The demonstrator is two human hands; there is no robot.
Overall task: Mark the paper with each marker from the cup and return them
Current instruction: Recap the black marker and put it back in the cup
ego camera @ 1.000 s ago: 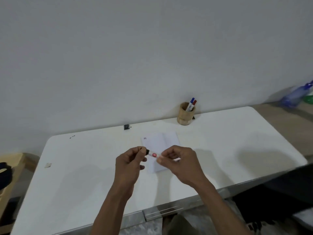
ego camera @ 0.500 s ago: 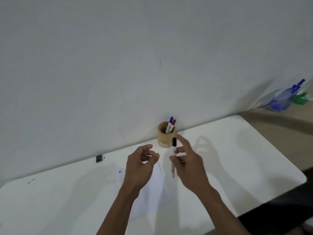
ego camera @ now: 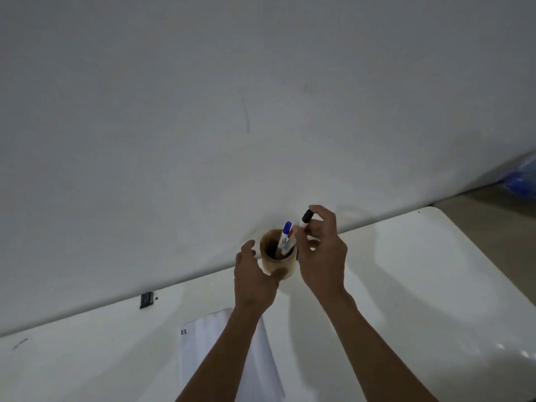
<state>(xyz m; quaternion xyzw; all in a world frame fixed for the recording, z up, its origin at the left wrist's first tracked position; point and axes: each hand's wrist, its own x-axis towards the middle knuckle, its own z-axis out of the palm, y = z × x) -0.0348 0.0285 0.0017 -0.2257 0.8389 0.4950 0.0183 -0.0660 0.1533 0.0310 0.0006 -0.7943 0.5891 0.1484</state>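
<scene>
A round wooden cup [ego camera: 278, 265] stands on the white table [ego camera: 420, 285] close to the wall. A blue-capped marker [ego camera: 284, 236] leans inside it, with a second marker beside it partly hidden. My right hand [ego camera: 322, 253] is just right of the cup and pinches a black-capped marker [ego camera: 305, 219], cap upward, its lower part hidden behind my fingers. My left hand [ego camera: 255, 274] is at the cup's left side, fingers curled around it, and touches or nearly touches the wall of the cup. A white sheet of paper [ego camera: 203, 349] lies nearer me, partly under my left forearm.
A small black object [ego camera: 146, 299] sits at the table's back edge on the left. The grey wall rises right behind the cup. A blue item [ego camera: 522, 181] lies on the floor at the far right, beyond the table's corner.
Both hands moved away from the paper up to the cup. My right hand carried the black-capped marker to the cup's rim; my left hand let go of it and reached the cup's side. The camera tilted up.
</scene>
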